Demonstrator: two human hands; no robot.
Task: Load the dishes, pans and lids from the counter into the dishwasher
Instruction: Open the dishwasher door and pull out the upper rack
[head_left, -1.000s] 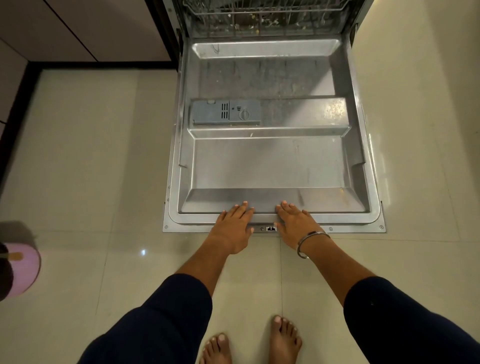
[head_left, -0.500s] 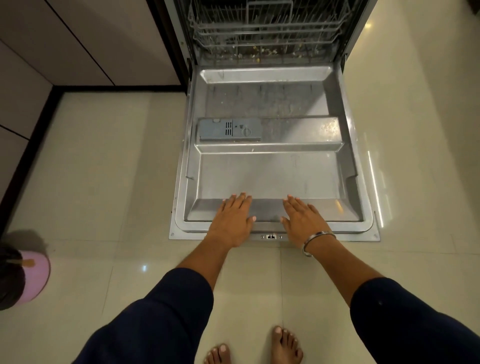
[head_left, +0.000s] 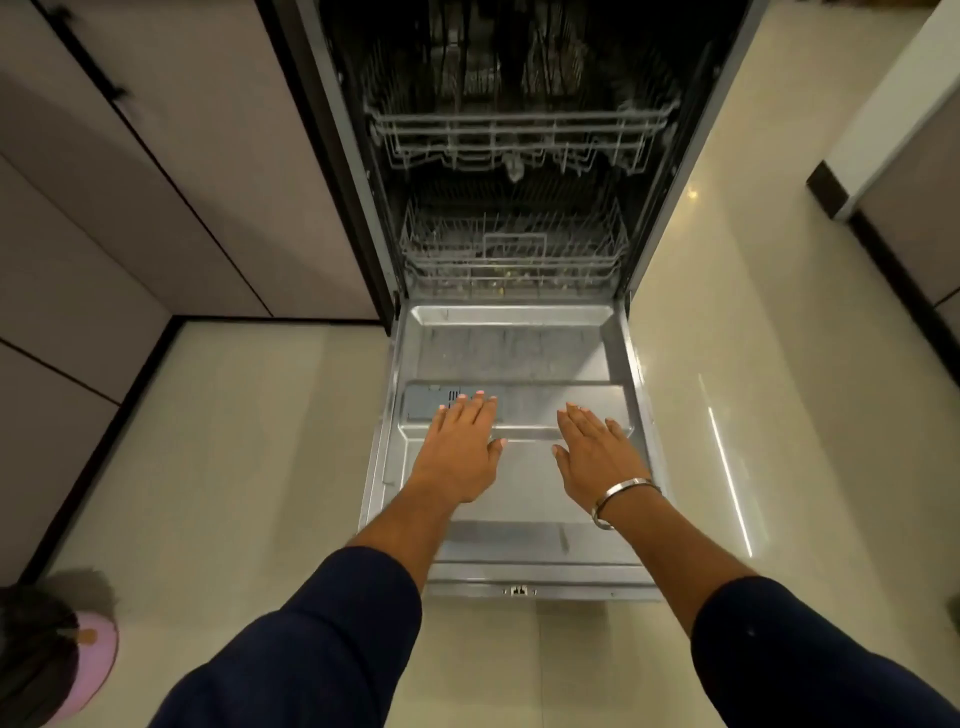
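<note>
Pale tiled floor (head_left: 249, 467) with grey cabinets (head_left: 156, 208) at 9 to 11 o'clock. One dishwasher (head_left: 514, 156) stands open at 12 o'clock, its one door (head_left: 519, 358) lowered flat toward the viewer. Two wire racks show inside: the upper rack (head_left: 519, 140) and the lower rack (head_left: 514, 260), neither visibly holding dishes. Since a second ago both hands have left the door's near edge and reached forward over its inner panel. The left hand (head_left: 462, 447) and right hand (head_left: 597, 452) are flat, fingers straight, gripping nothing. One detergent compartment (head_left: 423, 405) lies beneath the left fingertips. Opening appears finished; pulling out a rack probably follows. No dishes, pans or lids are in view.
</note>
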